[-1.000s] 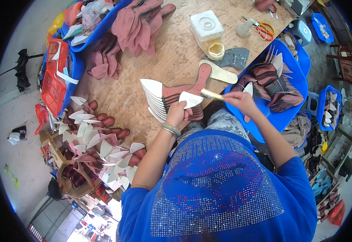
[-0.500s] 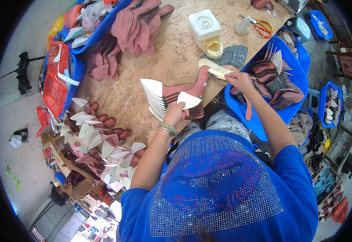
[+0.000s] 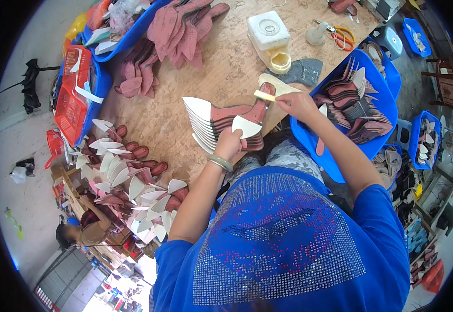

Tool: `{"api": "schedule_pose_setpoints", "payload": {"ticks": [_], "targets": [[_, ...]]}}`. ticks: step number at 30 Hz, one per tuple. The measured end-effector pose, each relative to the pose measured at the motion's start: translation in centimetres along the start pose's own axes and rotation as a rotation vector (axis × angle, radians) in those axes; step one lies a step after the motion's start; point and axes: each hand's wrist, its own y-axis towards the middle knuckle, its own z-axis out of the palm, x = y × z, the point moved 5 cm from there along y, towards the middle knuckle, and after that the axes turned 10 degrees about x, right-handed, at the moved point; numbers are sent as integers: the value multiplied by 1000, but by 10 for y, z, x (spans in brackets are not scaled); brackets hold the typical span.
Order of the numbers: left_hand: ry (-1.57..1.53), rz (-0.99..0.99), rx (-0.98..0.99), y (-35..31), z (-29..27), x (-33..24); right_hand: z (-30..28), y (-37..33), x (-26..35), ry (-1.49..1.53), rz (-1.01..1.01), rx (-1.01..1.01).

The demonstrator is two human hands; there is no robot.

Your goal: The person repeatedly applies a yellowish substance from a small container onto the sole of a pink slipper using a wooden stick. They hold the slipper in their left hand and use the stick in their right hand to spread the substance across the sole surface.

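My left hand pinches the white end of a reddish shoe insole piece at the table's near edge. Under it, a fanned stack of similar insole pieces with white pointed ends lies on the tabletop. My right hand grips a short, flat, pale yellow brush-like tool. Its tip lies across the far, rounded end of the held piece. Beneath that end is a cream sole-shaped board. Just beyond stand a white block-shaped container and a small yellowish cup.
A blue basin of insole pieces stands at my right. Orange-handled scissors and a squat bottle lie far right on the table. More white-ended pieces crowd the left edge. Another person is at lower left.
My right hand has moved left with the yellow tool, from the cream board onto the end of the held insole piece. My left hand keeps its pinch, barely shifted.
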Motion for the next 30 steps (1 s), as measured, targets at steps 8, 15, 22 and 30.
{"api": "schedule_pose_setpoints", "payload": {"ticks": [8, 15, 22, 30], "targets": [[79, 13, -9, 2, 5, -1, 55, -21, 43, 593, 225, 203], [1, 10, -27, -2, 6, 1, 41, -20, 27, 368, 137, 140], [-25, 19, -37, 0, 6, 2, -3, -8, -3, 44, 25, 12], [-7, 10, -29, 1, 7, 0, 16, -17, 27, 101, -154, 95]]}}
